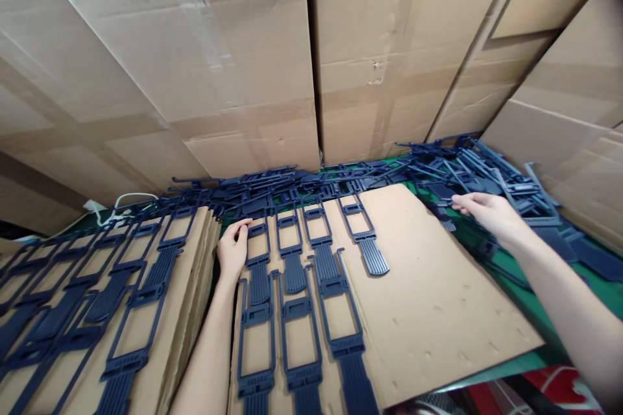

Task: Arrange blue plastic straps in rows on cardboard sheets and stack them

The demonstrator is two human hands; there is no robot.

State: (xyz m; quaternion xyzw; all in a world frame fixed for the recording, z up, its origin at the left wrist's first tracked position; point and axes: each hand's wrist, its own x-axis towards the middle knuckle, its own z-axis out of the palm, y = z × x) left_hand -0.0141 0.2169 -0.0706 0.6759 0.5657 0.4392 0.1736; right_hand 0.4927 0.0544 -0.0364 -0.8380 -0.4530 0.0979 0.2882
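Note:
My left hand (232, 250) rests at the top left edge of a cardboard sheet (438, 311), loosely bent, with a gap between thumb and forefinger. Its fingertips are beside a dark blue plastic frame piece (257, 264) with a ribbed tongue. Over to the right, my right hand (487, 213) pinches the edge of a dark blue plastic piece (440, 192) just past the sheet's right edge. Most of that piece blends into the loose parts behind it. Several similar frame pieces lie in two rows on the sheet; a single one (363, 233) lies apart to their right.
A heap of loose blue plastic parts (487, 168) stretches along the back and right of the green table surface (530, 301). At left, stacked cardboard (187, 285) bears more frame pieces. Large cardboard boxes (233, 65) stand behind. A white cable (131, 198) lies back left.

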